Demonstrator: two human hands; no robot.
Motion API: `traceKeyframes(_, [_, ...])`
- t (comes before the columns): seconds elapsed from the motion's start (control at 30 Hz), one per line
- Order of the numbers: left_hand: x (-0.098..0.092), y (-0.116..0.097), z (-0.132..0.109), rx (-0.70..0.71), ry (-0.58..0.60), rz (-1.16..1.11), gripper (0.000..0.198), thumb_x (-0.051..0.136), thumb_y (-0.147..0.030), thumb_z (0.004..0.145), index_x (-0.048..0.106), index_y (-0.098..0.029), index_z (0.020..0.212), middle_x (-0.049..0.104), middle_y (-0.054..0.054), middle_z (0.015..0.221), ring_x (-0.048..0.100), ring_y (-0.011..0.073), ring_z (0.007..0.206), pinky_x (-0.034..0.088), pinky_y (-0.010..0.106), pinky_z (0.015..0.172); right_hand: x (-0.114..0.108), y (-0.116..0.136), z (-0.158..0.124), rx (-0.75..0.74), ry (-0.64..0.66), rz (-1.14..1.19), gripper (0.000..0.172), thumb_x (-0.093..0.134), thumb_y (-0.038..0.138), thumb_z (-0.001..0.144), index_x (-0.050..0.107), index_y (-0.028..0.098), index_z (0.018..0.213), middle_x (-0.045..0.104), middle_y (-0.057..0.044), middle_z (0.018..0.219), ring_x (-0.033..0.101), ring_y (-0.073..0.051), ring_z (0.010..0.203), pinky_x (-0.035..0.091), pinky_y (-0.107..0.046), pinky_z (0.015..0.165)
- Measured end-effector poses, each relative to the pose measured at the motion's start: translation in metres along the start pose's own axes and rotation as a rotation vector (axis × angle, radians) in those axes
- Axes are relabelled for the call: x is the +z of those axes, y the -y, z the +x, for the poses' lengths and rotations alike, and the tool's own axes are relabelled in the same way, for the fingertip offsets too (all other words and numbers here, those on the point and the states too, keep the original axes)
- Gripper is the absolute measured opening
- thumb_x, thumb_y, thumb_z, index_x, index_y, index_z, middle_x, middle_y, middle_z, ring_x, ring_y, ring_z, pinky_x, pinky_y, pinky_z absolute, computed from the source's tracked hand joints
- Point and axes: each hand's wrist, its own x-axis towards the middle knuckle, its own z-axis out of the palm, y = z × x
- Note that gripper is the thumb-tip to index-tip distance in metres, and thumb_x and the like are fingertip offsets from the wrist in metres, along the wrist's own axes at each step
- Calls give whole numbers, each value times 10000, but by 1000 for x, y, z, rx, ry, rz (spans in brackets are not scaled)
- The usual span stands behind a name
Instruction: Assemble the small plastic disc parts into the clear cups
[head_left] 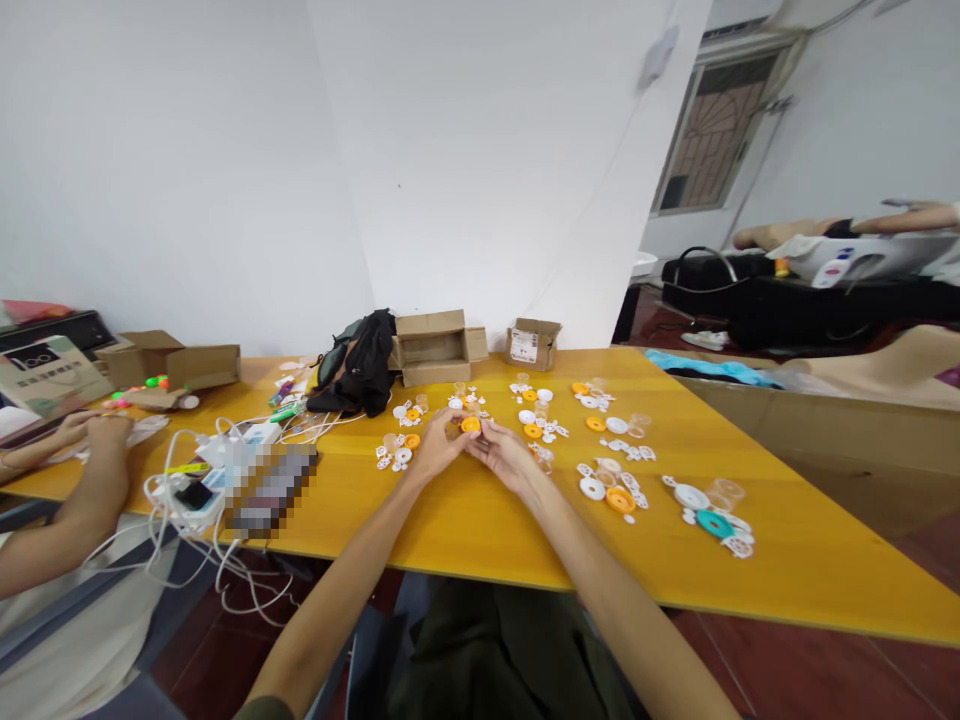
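Note:
Between my two hands, above the middle of the yellow table [450, 520], is a small round orange plastic piece [470, 425]. The fingers of my left hand [439, 445] close on its left side, and those of my right hand [506, 455] close on its right side. Fingers partly cover it, so its full shape is hidden. Just behind my hands lie small white plastic parts [456, 402]. Left of them is a group with an orange disc [412, 441] and a white disc [403, 456]. To the right sit a larger orange disc [621, 500] and a teal disc [714, 524].
Several clusters of white parts and clear cups [640, 425] cover the table's right half. At the back stand an open cardboard box [435, 350], a smaller box [532, 345] and a black bag [360, 365]. White cables and a power strip [259, 437] lie left, near another person's arms [105, 470].

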Motion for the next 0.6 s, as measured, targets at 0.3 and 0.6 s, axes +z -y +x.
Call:
traceKeyframes(0.3, [-1,-3,1,-54,-16,-97,204,730,-347,813,733,-210,964,741,45,968,647,215,908,489,310,785,2,2,-1,29,13,67,102,741,160,811,698,239,763,763,-21,830,707,-155,753,618,-303,802])
traceKeyframes(0.6, [-4,-2,4,-234,-98,-331,284,788,-392,743,783,-214,963,770,54,1029,655,231,975,485,305,836,2,4,-2,87,51,148,155,707,85,839,691,201,738,776,-31,778,737,-149,746,635,-278,789])
